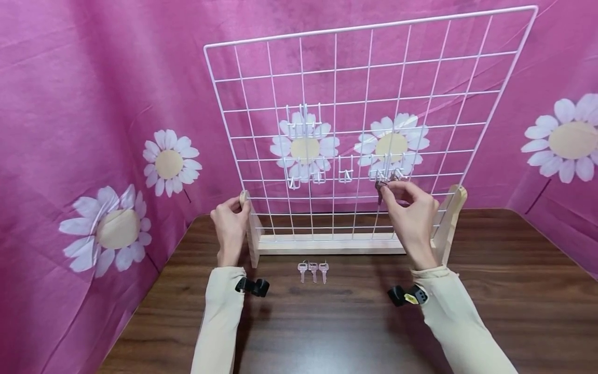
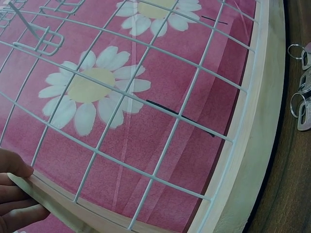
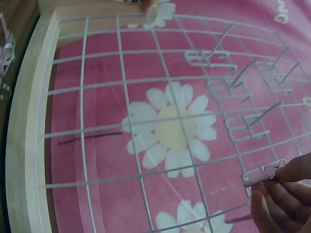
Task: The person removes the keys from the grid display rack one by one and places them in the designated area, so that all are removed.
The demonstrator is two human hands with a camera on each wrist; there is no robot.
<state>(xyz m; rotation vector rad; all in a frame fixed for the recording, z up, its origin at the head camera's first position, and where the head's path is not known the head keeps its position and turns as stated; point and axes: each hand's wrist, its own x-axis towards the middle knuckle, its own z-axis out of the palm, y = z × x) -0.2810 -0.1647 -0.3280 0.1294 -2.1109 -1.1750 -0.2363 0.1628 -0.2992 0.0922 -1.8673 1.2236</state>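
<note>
My right hand (image 1: 413,218) pinches a key (image 1: 379,193) between thumb and fingers at a white wire hook on the front of the white wire grid (image 1: 335,67). In the right wrist view the key (image 3: 262,180) lies against that hook, its small ring near the thumb; whether the ring is over the hook I cannot tell. With thumb and fingers my left hand (image 1: 230,228) grips the top of the left wooden side post (image 1: 253,234). Three keys (image 1: 313,271) with rings lie side by side on the table before the stand.
Several more wire hooks (image 1: 345,176) hang across the grid, some higher up at left. A wooden crossbar (image 1: 327,245) and a right side post (image 1: 452,218) support the grid on the brown table (image 1: 317,332). Behind hangs a pink cloth (image 1: 117,62) with printed daisies.
</note>
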